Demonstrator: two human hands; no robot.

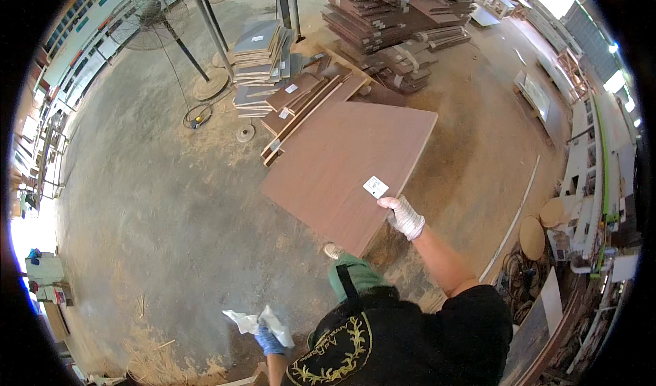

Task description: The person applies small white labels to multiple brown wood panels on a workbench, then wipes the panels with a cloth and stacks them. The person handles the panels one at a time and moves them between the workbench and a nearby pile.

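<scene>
My right hand, in a white glove, grips the edge of a large reddish-brown wood panel, thumb on top and the other fingers out of sight beneath. The panel bears a white label close to my thumb. Its far end overlaps a low stack of brown boards; whether it rests on them I cannot tell. Down at the lower left, my left hand, in a blue glove, is closed round white crumpled sheets, paper or film.
Beyond the brown boards stands a stack of grey panels. Tall piles of dark boards lie at the back. A pedestal fan with a cable is at the far left. Machinery lines the right side. Sawdust and wood scraps litter the floor.
</scene>
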